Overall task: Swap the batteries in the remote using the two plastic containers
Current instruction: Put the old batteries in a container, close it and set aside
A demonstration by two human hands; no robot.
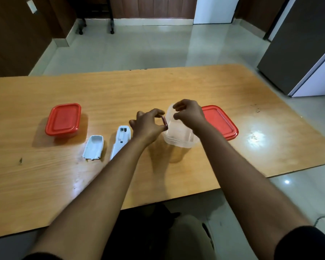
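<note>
Closest to the camera, two bare forearms with dark sleeves pushed up reach forward over the near edge of the wooden table. Just beyond the left forearm, a white battery cover lies hollow side up, and beside it on the right lies the white remote, back up, its battery bay open at the far end; the left forearm crosses its near end. Farther in, the left hand pinches a small reddish battery between thumb and fingertips, clamped on it end to end, right at the left rim of the open clear container. That container stands on the table between the two hands, lidless, and what lies inside it cannot be made out. The right hand hovers over the container's far rim with its fingers curled and its thumb and forefinger close together; whether they grip the rim or anything else cannot be told. Behind the right hand, a red lid lies flat on the table, partly hidden by the wrist. Well off to the left, at about the same depth, a second container sits closed under its own red lid. Past the table's far edge is pale tiled floor.
</note>
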